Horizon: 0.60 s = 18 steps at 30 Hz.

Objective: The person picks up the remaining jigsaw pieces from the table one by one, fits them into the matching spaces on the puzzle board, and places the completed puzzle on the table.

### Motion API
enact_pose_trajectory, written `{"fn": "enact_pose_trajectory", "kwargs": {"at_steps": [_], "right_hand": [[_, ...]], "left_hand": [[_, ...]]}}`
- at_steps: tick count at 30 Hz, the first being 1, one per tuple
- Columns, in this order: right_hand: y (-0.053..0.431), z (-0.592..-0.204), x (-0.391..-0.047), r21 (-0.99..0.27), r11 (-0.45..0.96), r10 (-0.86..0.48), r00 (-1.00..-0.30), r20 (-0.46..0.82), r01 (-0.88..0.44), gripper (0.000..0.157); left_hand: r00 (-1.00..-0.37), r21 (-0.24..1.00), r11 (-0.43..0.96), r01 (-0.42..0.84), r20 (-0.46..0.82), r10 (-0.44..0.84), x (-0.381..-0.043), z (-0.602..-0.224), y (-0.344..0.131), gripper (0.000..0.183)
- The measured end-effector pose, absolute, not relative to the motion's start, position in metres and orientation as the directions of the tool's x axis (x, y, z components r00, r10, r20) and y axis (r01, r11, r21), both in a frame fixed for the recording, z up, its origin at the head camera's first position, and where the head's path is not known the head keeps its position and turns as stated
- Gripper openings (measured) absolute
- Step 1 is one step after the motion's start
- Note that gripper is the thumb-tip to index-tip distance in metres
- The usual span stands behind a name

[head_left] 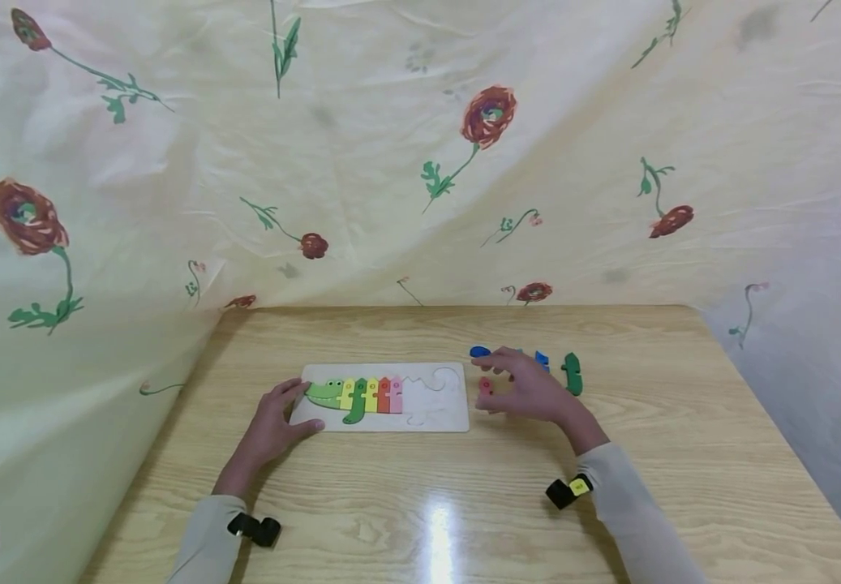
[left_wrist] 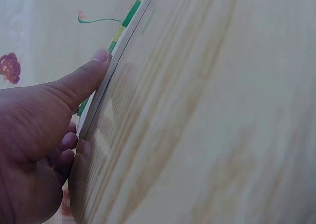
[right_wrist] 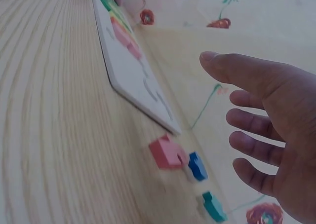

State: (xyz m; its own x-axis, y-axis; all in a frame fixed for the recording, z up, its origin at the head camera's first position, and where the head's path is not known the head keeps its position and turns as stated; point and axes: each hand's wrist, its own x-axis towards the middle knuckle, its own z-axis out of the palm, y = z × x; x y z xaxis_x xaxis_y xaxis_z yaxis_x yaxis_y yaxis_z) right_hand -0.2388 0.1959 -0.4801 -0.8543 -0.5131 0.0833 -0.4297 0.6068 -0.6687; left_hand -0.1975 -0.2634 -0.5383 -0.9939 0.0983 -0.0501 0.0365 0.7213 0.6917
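1. Puzzle board (head_left: 435, 412): lying flat on table (head_left: 391, 478), left of centre and toward far edge, long sides roughly parallel to that edge.
2. Fitted on board, 6 pieces, left to right: green crocodile head (head_left: 325, 396), yellow piece (head_left: 346, 396), green leg piece (head_left: 355, 412), 2nd yellow piece (head_left: 371, 397), red piece (head_left: 384, 397), light pink piece (head_left: 396, 399).
3. Right part of board: bare surface with drawn tail and foot outlines.
4. Left hand (head_left: 274, 422): gripping left end of board; thumb at near left corner, fingers at left edge toward far left corner.
5. Right hand (head_left: 529, 393): spread, thumb well apart from fingers; poised just beyond right edge of board.
6. Loose pink piece (right_wrist: 165, 154): on table, just beside right edge of board; apart from right hand in right wrist view.
7. Dark blue oval piece (head_left: 479, 351): on table near far right corner of board, close to right fingertips; contact: cannot tell.
8. Blue piece (head_left: 542, 362): partly hidden behind right hand. Green piece (head_left: 572, 374): farther toward right edge of table.
9. Teal piece (right_wrist: 214, 207): on table, mostly hidden in head view.
10. Floral cloth (head_left: 391, 162): hanging beyond far edge of table.
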Motion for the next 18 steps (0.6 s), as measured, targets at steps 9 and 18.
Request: {"fn": "enact_pose_trajectory", "kwargs": {"at_steps": [9, 18], "right_hand": [[0.210, -0.486, -0.239, -0.662, 0.616, -0.497, -0.863, 0.095, -0.427, 0.067], [0.219, -0.496, -0.246, -0.610, 0.665, -0.512, -0.858, 0.047, -0.431, 0.074]], "left_hand": [[-0.994, 0.691, 0.721, 0.041, -0.046, 0.101, -0.197, -0.537, -0.263, 0.086], [-0.994, 0.701, 0.712, 0.035, -0.053, 0.101, -0.196, -0.537, -0.262, 0.086]]}}
